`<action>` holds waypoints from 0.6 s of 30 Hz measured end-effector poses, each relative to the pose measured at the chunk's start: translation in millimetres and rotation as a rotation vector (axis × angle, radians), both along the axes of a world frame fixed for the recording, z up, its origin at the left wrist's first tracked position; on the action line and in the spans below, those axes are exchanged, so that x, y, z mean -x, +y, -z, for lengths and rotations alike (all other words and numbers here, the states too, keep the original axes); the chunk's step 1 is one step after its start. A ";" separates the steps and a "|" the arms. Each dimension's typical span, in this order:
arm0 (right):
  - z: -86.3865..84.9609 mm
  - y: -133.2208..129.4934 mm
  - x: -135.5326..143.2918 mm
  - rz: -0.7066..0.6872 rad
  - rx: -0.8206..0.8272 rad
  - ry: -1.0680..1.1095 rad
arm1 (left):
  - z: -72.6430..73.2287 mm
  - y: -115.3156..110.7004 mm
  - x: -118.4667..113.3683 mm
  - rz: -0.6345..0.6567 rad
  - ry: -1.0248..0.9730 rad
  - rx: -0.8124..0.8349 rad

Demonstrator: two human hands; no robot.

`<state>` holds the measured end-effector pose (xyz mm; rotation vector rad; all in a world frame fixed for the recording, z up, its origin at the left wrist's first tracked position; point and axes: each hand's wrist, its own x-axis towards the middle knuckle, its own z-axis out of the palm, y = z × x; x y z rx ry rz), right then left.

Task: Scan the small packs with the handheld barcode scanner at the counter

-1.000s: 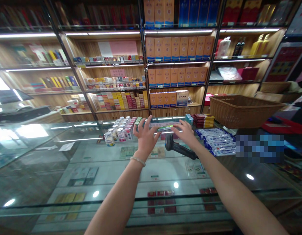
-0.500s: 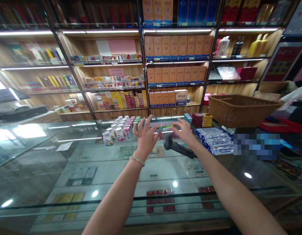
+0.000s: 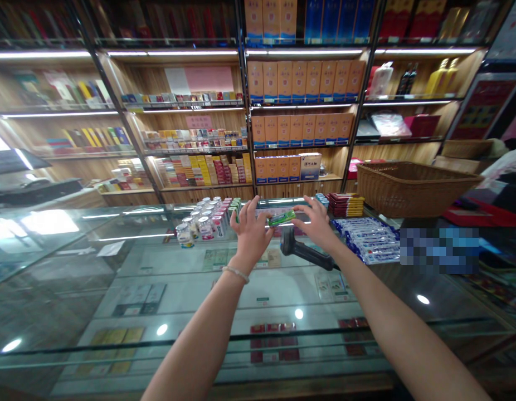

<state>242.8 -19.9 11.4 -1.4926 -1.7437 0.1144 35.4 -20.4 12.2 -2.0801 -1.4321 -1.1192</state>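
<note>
A small green packet is held up between my two hands over the glass counter. My left hand pinches its left end between thumb and index finger, the other fingers spread upward. At its right end, the fingertips of my right hand close on it. Just below the packet lies a black handheld scanner, its rear end partly behind my right forearm. Small bottles stand in rows to the left of my left hand.
Blue-and-white packets and red-and-yellow packs lie right of my right hand. Behind them is a wicker basket. Lit shelves with orange boxes line the back. A paper slip lies at left.
The green packet has turned, so that its broad printed face now shows. Both hands keep nearly the same place, with small finger shifts.
</note>
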 end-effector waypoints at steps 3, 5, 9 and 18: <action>0.3 -0.7 0.2 -0.008 -0.043 -0.009 | -1.4 -1.9 -0.4 -0.008 0.015 0.013; 0.6 -1.2 0.0 -0.020 -0.102 -0.024 | -3.0 -3.5 -0.4 -0.007 0.032 0.031; 0.9 -2.7 -0.3 -0.039 -0.219 -0.073 | -4.9 -4.9 0.6 0.007 0.062 0.069; 0.5 -5.8 0.8 -0.034 -0.270 -0.165 | 0.8 1.6 4.7 0.055 0.100 0.069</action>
